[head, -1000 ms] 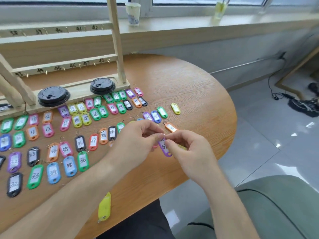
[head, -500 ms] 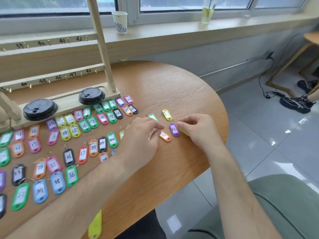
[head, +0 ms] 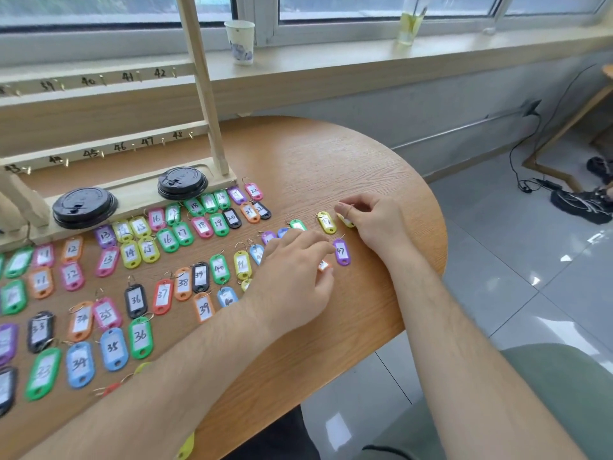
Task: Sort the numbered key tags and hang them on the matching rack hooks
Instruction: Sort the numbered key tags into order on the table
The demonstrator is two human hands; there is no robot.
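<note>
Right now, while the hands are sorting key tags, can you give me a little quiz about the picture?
1. True or false: key tags already hang on the rack hooks.
2. Which number is on the purple tag lying between the left hand and right hand? A 47, B 12, C 36.
3. How many black lids sit on the rack's base?
Key: 1 false; 2 A; 3 two.

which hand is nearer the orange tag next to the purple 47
Left. The left hand lies over the orange tag, which peeks out between finger and thumb; the right hand is apart, beyond the purple 47.
</note>
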